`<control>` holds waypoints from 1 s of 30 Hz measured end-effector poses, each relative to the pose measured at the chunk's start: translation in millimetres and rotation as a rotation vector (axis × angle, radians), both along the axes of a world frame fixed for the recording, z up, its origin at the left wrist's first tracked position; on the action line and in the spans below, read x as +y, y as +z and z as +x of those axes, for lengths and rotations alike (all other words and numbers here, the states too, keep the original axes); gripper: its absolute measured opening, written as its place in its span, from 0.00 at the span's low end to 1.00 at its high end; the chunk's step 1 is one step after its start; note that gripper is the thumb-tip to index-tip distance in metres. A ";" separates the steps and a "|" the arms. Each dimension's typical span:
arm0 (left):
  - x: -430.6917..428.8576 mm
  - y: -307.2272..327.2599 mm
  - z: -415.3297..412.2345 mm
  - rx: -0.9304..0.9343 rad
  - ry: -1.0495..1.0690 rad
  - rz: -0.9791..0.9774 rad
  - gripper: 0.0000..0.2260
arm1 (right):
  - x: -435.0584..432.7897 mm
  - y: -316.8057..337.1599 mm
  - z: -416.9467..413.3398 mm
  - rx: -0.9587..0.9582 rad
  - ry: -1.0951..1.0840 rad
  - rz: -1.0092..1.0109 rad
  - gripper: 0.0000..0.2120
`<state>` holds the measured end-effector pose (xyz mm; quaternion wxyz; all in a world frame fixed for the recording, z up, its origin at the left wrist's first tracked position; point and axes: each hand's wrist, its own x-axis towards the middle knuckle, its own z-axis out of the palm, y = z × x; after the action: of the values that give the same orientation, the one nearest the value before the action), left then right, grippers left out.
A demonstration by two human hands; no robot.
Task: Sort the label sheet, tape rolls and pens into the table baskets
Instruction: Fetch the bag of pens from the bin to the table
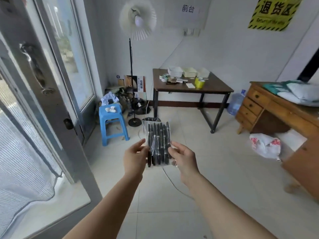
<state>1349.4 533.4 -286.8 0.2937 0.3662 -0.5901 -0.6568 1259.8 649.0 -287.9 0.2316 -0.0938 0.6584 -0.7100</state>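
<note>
A clear plastic pack of several black pens is held upright in front of me, over the tiled floor. My left hand grips its left edge and my right hand grips its right edge. Far across the room stands a dark table. On its back edge sit three pale baskets in a row. A yellow tape roll and greenish tape rolls lie on the tabletop, with small white sheets and a dark flat box beside them.
An open glass door is at my left. A blue stool and a floor lamp stand ahead left. A wooden desk is at right, with a plastic bag and a water jug on the floor.
</note>
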 end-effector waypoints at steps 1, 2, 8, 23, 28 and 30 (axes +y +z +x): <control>2.4 -2.4 -17.5 -0.003 -0.006 0.006 0.15 | 4.2 -0.9 -15.4 0.003 -0.011 0.005 0.14; 5.8 -2.7 -35.1 0.005 -0.010 0.011 0.15 | 8.6 -0.9 -31.4 0.009 -0.021 0.009 0.14; 24.0 -1.6 -138.6 0.022 -0.053 0.048 0.15 | 30.9 3.5 -132.5 0.041 -0.037 0.053 0.15; 13.7 -0.1 -344.8 0.017 -0.150 0.077 0.14 | 28.0 1.4 -331.1 0.048 -0.113 0.092 0.16; -15.5 3.9 -425.1 0.032 -0.200 0.071 0.15 | 2.2 0.6 -406.5 0.048 -0.164 0.108 0.17; -28.5 6.8 -458.0 0.021 -0.223 0.063 0.15 | -8.6 4.3 -435.5 0.038 -0.188 0.114 0.17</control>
<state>891.3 504.9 -280.0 0.2133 0.3002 -0.6031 -0.7076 824.3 640.4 -283.6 0.1564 -0.0315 0.7080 -0.6880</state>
